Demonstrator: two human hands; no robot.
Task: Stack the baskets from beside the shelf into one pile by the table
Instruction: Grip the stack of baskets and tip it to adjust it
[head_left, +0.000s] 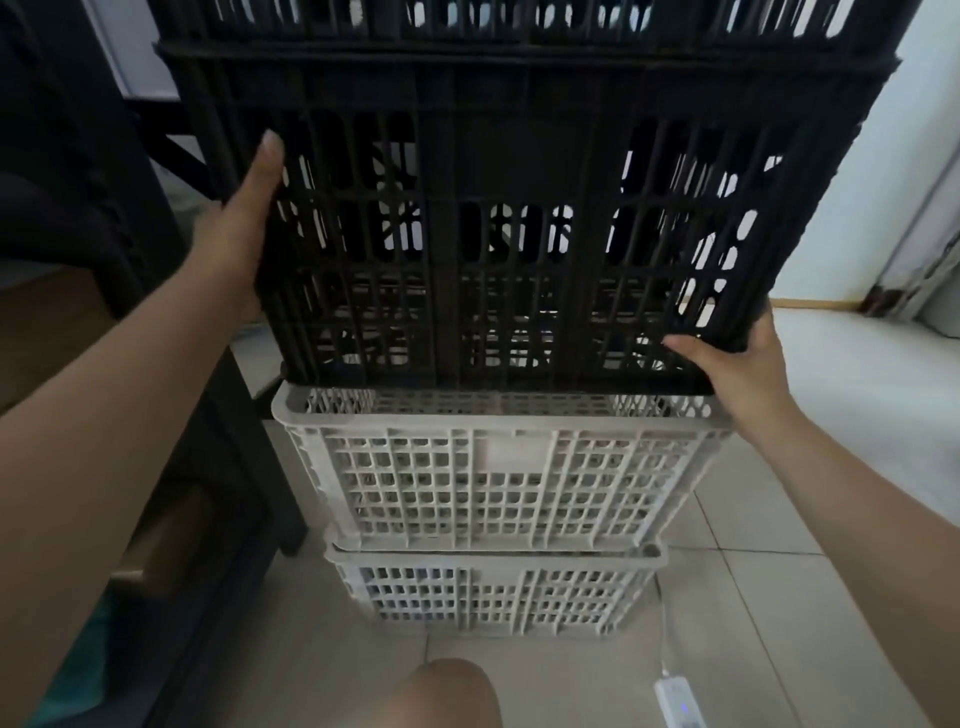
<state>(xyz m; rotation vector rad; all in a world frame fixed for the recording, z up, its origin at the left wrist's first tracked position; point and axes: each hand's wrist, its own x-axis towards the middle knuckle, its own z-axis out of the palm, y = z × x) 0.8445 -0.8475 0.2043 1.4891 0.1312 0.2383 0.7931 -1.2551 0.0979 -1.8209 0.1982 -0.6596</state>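
A large black slatted basket (498, 156) sits with its bottom edge in the rim of a grey-white basket (493, 467), which is nested in a second grey-white basket (493, 592) on the tiled floor. Another black basket rim (519, 26) shows at the top, seemingly nested in the first. My left hand (244, 228) presses flat against the black basket's left side. My right hand (743, 364) grips its lower right corner, thumb on the front face.
A dark table leg and frame (249, 441) stand close on the left of the pile. A white cable with a small box (680, 706) lies on the floor at the lower right. My knee (441, 696) is below. A pale wall is at the right.
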